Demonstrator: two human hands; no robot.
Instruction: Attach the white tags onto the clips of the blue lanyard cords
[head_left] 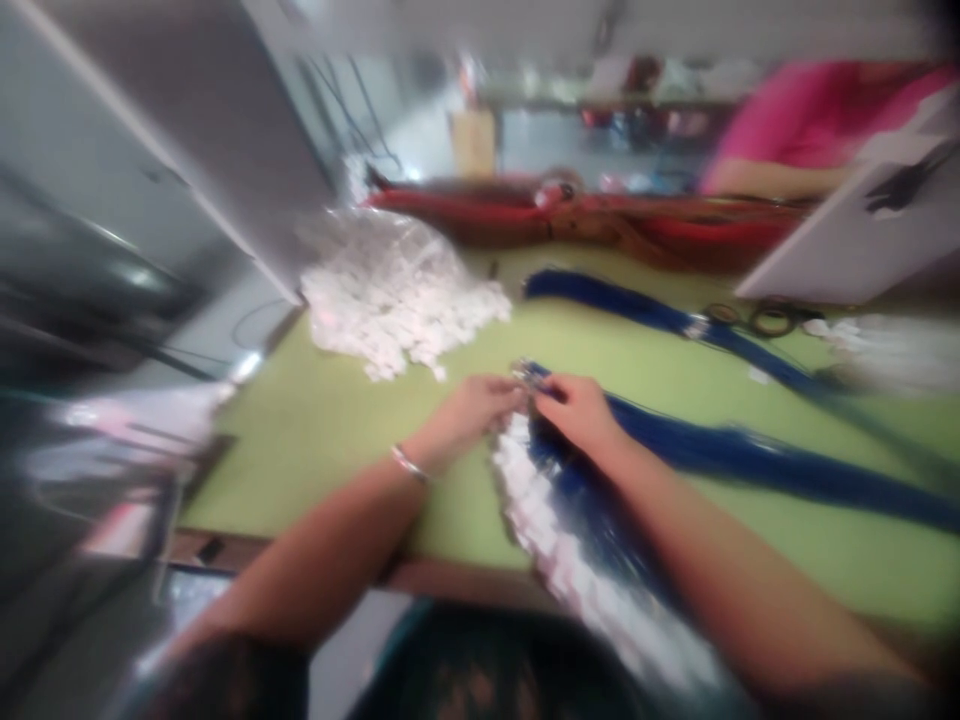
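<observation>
- Near left: bare tabletop (322,450), hand can pass.
- Far left: white pile (405,310) blocks.
- Right: blue bundles (750,458) in the way; gap between them passable.

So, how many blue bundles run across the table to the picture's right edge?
2: the far bundle, and the near bundle extending from beside the right hand. Blur or the right forearm may hide others.

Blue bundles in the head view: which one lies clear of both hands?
The far bundle, beside the dark rings; the middle bundle reaches the right hand, and the near bundle, edged with white pieces, leads down from that hand.
</observation>
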